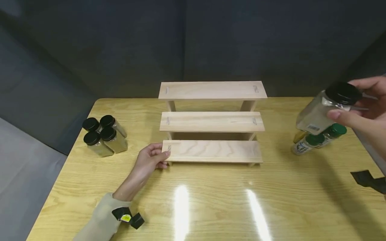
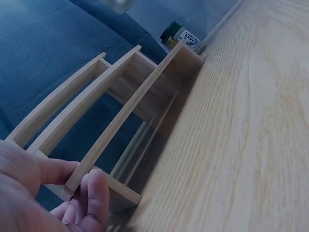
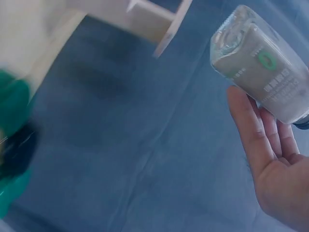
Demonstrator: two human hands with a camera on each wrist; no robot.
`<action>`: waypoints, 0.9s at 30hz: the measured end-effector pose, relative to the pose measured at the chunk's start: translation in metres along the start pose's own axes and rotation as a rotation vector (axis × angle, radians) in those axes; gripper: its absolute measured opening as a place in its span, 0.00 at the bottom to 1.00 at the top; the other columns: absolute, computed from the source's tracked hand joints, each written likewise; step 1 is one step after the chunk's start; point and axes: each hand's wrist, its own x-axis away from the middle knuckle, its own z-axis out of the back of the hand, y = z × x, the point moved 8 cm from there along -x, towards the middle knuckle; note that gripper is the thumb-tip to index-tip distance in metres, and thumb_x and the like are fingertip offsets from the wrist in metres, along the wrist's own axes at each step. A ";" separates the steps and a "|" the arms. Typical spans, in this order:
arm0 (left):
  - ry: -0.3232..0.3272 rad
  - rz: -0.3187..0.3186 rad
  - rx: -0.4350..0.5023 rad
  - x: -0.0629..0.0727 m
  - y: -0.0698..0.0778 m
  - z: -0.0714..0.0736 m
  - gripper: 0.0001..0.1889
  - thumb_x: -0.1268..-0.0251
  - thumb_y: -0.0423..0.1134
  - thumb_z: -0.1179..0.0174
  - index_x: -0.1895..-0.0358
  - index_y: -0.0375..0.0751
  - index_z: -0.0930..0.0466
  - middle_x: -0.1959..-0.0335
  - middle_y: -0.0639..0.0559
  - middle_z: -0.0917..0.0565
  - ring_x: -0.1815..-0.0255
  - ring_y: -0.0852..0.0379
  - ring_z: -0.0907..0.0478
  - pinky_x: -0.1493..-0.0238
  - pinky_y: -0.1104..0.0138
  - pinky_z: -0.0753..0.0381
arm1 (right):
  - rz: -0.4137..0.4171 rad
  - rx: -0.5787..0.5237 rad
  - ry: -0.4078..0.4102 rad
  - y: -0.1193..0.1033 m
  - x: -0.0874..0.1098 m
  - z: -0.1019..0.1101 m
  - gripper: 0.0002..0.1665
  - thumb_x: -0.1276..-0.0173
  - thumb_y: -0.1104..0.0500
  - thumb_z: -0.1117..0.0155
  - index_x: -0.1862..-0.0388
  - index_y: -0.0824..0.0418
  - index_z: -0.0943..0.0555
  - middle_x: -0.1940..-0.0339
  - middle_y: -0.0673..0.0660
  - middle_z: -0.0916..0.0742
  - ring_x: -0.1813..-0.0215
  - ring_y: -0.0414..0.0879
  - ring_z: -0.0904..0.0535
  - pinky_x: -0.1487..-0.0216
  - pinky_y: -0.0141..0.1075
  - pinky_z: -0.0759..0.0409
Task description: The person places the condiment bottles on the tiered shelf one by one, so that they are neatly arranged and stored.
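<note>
A pale three-tier wooden step rack (image 1: 212, 150) stands on the table. With thumb and fingers, my left hand (image 1: 149, 158) grips the left end of its lowest board, which the left wrist view shows pinched from both faces. Off to the right, my right hand (image 1: 372, 112) holds a clear square spice jar (image 1: 313, 112) near its black lid, up in the air and tilted with its base to the left. Pale contents and a green ring mark show on the jar (image 3: 270, 72) in the right wrist view. Below it, green-capped spice bottles (image 1: 302, 147) stand on the table.
Several black-lidded square jars (image 1: 116, 143) stand grouped on the left of the wooden table (image 1: 211, 201). Dark cloth (image 1: 181, 43) hangs behind the table's back edge. The held jar partly covers the green-capped bottles in the head view.
</note>
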 end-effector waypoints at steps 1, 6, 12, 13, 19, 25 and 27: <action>0.000 0.000 0.001 0.000 0.000 0.000 0.24 0.20 0.25 0.37 0.28 0.20 0.31 0.62 0.47 0.18 0.69 0.58 0.17 0.66 0.70 0.11 | 0.015 -0.070 -0.023 -0.005 -0.008 -0.009 0.36 0.44 0.89 0.34 0.38 0.66 0.17 0.47 0.56 0.14 0.53 0.40 0.14 0.56 0.18 0.16; -0.009 -0.008 0.009 -0.002 0.000 0.000 0.24 0.20 0.24 0.37 0.28 0.20 0.32 0.63 0.47 0.19 0.70 0.59 0.17 0.67 0.71 0.11 | 0.010 -0.277 -0.130 -0.025 -0.038 -0.059 0.33 0.42 0.89 0.31 0.39 0.72 0.18 0.46 0.62 0.12 0.60 0.46 0.13 0.58 0.23 0.13; -0.024 -0.016 0.027 -0.004 -0.001 0.001 0.25 0.21 0.23 0.38 0.27 0.20 0.33 0.63 0.47 0.20 0.70 0.60 0.18 0.67 0.72 0.11 | 0.000 -0.216 -0.207 -0.044 -0.065 -0.119 0.27 0.39 0.80 0.24 0.41 0.68 0.16 0.46 0.61 0.13 0.58 0.47 0.13 0.55 0.26 0.13; -0.023 -0.016 0.027 -0.005 -0.001 0.000 0.25 0.21 0.24 0.38 0.27 0.20 0.33 0.63 0.47 0.20 0.70 0.60 0.18 0.67 0.72 0.12 | -0.001 -0.180 -0.217 -0.046 -0.068 -0.128 0.27 0.38 0.78 0.23 0.41 0.66 0.15 0.46 0.60 0.13 0.58 0.47 0.13 0.56 0.26 0.14; -0.013 -0.019 0.040 -0.007 -0.001 -0.004 0.25 0.21 0.23 0.37 0.28 0.19 0.33 0.63 0.46 0.20 0.71 0.60 0.18 0.68 0.72 0.12 | 0.006 -0.022 -0.275 -0.053 -0.084 -0.177 0.25 0.34 0.69 0.21 0.40 0.57 0.16 0.45 0.55 0.14 0.54 0.49 0.13 0.53 0.31 0.15; -0.015 -0.037 0.067 -0.010 0.000 -0.008 0.24 0.23 0.21 0.38 0.29 0.17 0.33 0.63 0.46 0.19 0.73 0.60 0.19 0.70 0.72 0.12 | 0.001 -0.047 -0.312 -0.054 -0.099 -0.217 0.24 0.32 0.66 0.22 0.40 0.56 0.18 0.49 0.54 0.15 0.55 0.48 0.13 0.53 0.32 0.15; -0.015 -0.042 0.065 -0.010 0.000 -0.009 0.23 0.23 0.21 0.38 0.30 0.17 0.32 0.63 0.46 0.18 0.73 0.61 0.19 0.70 0.72 0.12 | -0.002 -0.065 -0.325 -0.053 -0.104 -0.228 0.24 0.32 0.65 0.22 0.39 0.57 0.18 0.50 0.54 0.16 0.56 0.48 0.14 0.51 0.33 0.14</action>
